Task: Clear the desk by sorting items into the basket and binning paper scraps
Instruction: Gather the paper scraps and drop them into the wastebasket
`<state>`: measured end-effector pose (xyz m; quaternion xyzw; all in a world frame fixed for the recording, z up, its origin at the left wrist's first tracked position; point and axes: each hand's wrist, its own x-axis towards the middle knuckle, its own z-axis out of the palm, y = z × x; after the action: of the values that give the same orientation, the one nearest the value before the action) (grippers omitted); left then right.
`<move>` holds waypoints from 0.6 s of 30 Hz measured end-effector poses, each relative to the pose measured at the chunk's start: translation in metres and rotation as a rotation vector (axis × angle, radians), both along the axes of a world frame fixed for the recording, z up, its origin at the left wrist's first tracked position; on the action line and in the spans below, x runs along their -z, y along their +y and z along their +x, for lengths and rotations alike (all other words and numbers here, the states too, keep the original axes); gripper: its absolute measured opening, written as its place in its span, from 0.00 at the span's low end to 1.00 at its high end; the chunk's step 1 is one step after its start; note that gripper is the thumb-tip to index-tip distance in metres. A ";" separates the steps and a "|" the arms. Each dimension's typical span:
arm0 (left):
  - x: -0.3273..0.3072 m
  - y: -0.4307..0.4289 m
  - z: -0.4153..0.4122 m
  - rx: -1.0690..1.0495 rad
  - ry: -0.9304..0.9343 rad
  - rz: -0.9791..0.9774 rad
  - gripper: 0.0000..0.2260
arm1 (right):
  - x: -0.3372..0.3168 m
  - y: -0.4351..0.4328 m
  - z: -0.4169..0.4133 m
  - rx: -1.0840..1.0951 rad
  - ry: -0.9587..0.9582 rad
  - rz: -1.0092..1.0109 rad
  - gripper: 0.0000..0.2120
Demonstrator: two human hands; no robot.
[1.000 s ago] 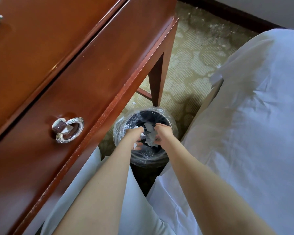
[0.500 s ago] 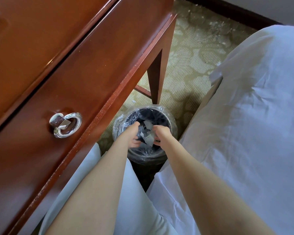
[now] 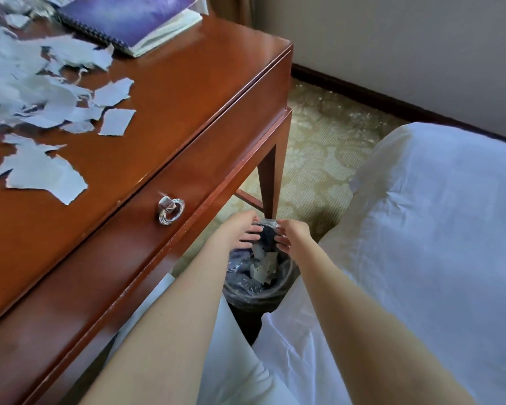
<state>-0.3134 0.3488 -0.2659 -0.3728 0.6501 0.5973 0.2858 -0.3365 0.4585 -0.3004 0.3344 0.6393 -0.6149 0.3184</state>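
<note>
One head-worn camera (wide-angle) looks down past the desk (image 3: 187,112) onto the bin (image 3: 247,292).

scraps (image 3: 41,171) on desk (image 3: 187,97), bin (image 3: 254,293) beside desk

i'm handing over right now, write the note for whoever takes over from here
Left hand: open, fingers spread over the bin, holding nothing.
Right hand: open beside it over the bin, nothing seen in it.
Things: the bin stands on the floor by the desk leg, with some paper scraps inside. Many torn scraps lie on the desk top, with a spiral notebook at its far edge. The basket is not in view.
Done: some scraps binned.
Left: bin the torn scraps, put the notebook in the basket.
</note>
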 end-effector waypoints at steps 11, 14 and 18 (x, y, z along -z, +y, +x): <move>-0.114 0.014 0.020 0.086 0.331 -0.128 0.15 | -0.108 0.016 0.015 0.056 0.256 -0.150 0.16; -0.149 0.012 0.023 0.098 0.485 -0.196 0.11 | -0.140 0.010 0.015 0.118 0.365 -0.188 0.14; -0.195 -0.009 0.032 -0.014 0.592 -0.261 0.10 | -0.176 -0.012 0.020 0.047 0.504 -0.204 0.05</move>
<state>-0.2816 0.3401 -0.0705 -0.2207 0.7735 0.5933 0.0301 -0.3160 0.4470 -0.1240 0.1515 0.6252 -0.7472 0.1669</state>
